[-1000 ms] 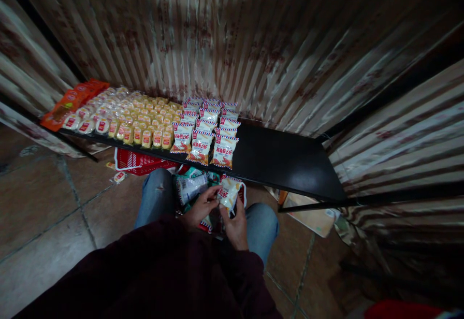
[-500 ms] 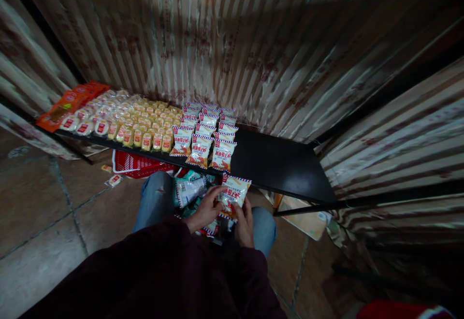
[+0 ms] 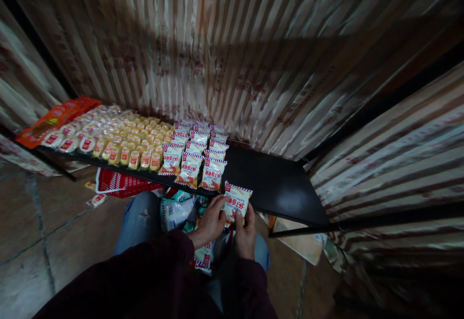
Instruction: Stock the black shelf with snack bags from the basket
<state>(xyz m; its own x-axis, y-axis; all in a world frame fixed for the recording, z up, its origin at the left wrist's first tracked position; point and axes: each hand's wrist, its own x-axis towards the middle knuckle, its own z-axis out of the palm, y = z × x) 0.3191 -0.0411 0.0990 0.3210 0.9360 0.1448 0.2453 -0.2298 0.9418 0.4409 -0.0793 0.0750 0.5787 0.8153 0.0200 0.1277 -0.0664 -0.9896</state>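
Between my two hands is a white and orange snack bag (image 3: 236, 203) with a striped top edge and red print. My left hand (image 3: 210, 222) grips its left side, and my right hand (image 3: 246, 232) holds its lower right side, thumb on the front. The bag is at the front edge of the black shelf (image 3: 275, 183). Just left of it on the shelf, matching snack bags (image 3: 213, 173) stand in three rows running back. In my lap lie more bags (image 3: 177, 212), some green, partly hidden by my hands and sleeves.
Small wrapped cakes (image 3: 134, 158), yellow and white, fill the shelf's left part, beside orange packets (image 3: 54, 118) at the far end. Under the shelf sits a red basket (image 3: 126, 186). A loose wrapped cake (image 3: 97, 200) lies on the tiled floor. Striped curtain (image 3: 203, 43) hangs behind.
Both hands have brought the snack bag closer to the shelf's front edge, beside the front row. My view has shifted, so the shelf sits lower and further left.
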